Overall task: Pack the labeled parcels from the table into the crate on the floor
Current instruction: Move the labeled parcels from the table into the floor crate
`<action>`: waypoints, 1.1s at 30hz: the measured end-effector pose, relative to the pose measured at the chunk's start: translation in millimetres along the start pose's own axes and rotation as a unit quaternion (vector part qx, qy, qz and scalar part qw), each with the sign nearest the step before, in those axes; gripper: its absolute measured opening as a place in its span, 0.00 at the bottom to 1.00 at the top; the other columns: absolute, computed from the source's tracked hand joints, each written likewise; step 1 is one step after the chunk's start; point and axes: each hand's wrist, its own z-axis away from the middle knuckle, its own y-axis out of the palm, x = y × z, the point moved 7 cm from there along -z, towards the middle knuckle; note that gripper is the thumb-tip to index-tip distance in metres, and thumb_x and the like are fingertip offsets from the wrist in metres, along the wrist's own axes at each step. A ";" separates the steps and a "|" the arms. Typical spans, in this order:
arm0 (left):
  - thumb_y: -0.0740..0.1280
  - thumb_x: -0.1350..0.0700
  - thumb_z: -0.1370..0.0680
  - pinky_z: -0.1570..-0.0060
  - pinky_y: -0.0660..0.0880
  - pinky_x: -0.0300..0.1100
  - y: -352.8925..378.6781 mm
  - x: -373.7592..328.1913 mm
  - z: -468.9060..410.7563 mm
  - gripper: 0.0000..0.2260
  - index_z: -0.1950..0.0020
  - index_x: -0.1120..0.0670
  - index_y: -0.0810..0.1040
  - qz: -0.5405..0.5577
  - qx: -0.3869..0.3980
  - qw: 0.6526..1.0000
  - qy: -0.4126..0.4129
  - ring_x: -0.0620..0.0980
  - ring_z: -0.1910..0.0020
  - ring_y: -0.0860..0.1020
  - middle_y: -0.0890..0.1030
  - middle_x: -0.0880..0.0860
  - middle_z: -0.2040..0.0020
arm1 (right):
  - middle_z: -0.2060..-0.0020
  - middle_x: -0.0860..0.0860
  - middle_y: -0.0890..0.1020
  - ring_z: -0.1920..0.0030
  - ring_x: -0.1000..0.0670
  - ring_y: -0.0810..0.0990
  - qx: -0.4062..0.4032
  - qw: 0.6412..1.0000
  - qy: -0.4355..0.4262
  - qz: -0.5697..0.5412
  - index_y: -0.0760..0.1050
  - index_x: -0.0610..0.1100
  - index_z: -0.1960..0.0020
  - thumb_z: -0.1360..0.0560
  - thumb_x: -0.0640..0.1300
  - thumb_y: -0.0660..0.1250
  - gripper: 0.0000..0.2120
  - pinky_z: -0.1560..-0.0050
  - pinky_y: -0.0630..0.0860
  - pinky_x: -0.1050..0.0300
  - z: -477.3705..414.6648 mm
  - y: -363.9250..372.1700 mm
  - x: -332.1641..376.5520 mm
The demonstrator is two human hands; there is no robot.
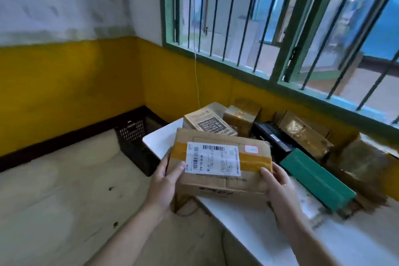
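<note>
I hold a brown cardboard parcel point(222, 151) with a white barcode label and yellow tape over the left end of the white table point(248, 222). My left hand point(166, 181) grips its left side, thumb on the label's corner. My right hand point(276, 181) grips its right front corner. A black slatted crate point(133, 136) stands on the floor in the corner, left of the table and beyond my left hand. More parcels lie on the table behind: a printed tan box point(207, 122), a taped brown box point(241, 117), a black box point(272, 138) and a green box point(317, 179).
Further taped brown parcels point(304, 134) lie along the yellow wall under the barred window point(280, 28). A thin white cord point(197, 80) hangs down the wall behind the table. Pale bare floor point(64, 190) spreads to the left in front of the crate.
</note>
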 end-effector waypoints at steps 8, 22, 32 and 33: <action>0.67 0.47 0.21 0.58 0.73 0.30 -137.6 -6.6 -63.6 0.15 0.37 0.33 0.74 -0.027 -0.135 0.990 -0.015 0.33 0.51 0.80 0.83 0.34 0.49 | 0.51 0.60 0.80 0.53 0.57 0.81 0.125 0.992 0.032 0.000 0.75 0.62 0.42 0.23 0.50 0.67 0.11 0.69 0.76 0.66 -52.1 179.9 -11.7; 0.65 0.43 0.21 0.55 0.68 0.34 -289.7 -31.9 -291.9 0.12 0.38 0.33 0.75 -0.091 -0.233 0.967 -0.057 0.35 0.44 0.75 0.80 0.32 0.47 | 0.49 0.62 0.79 0.48 0.60 0.78 0.239 0.969 0.055 0.006 0.71 0.61 0.39 0.22 0.50 0.66 0.13 0.66 0.75 0.68 -221.3 475.2 -19.4; 0.66 0.47 0.20 0.52 0.69 0.35 -392.0 5.5 -478.8 0.14 0.51 0.23 0.76 -0.088 -0.185 0.973 -0.102 0.35 0.45 0.76 0.82 0.30 0.50 | 0.46 0.58 0.80 0.46 0.54 0.80 0.194 0.976 0.077 0.058 0.72 0.59 0.35 0.23 0.50 0.67 0.17 0.54 0.81 0.50 -321.6 646.8 -64.8; 0.66 0.48 0.20 0.52 0.69 0.35 -402.8 7.6 -501.3 0.15 0.51 0.23 0.76 -0.086 -0.171 0.976 -0.106 0.34 0.45 0.76 0.82 0.30 0.50 | 0.47 0.59 0.80 0.47 0.55 0.80 0.183 0.978 0.088 0.056 0.73 0.59 0.34 0.23 0.50 0.67 0.17 0.57 0.80 0.54 -328.9 663.5 -70.5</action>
